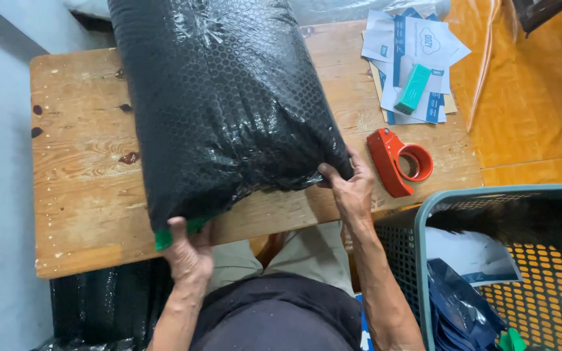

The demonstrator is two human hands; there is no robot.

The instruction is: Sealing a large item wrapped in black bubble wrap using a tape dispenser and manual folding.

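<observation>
A big parcel wrapped in black bubble wrap (222, 97) lies lengthwise on a worn wooden table (79, 169). A strip of green shows at its near left corner (164, 238). My left hand (188, 252) grips that near left corner from below the table's edge. At the near right corner my right hand (349, 185) presses on the wrap, fingers curled on the fold.
A red tape dispenser (398, 161) lies just right of my right hand. Paper labels and a small green block (413, 89) sit at the table's far right. A grey-green plastic basket (508, 260) with dark bags stands at lower right. More black wrap (105, 305) lies under the table.
</observation>
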